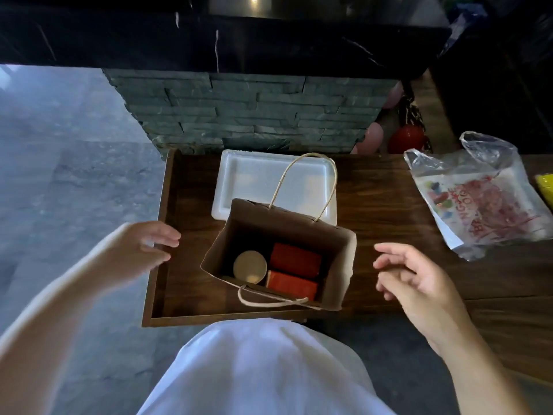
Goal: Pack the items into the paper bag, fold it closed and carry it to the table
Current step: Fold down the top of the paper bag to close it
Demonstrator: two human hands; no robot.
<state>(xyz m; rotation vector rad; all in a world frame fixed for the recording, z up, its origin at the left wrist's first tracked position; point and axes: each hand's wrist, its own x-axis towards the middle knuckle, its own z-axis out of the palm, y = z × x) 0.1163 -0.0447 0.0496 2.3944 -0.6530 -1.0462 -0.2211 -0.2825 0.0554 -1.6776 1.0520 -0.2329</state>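
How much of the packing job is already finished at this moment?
Done, apparently: two red boxes and a round tin sit inside the paper bag, and the foam tray behind it is empty. In hand: nothing; the left hand and right hand are open on either side of the bag. Left: the top is unfolded, and carrying remains.

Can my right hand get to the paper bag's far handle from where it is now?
Probably yes. The right hand hovers open beside the paper bag, and the far handle stands upright above the foam tray with nothing between them.
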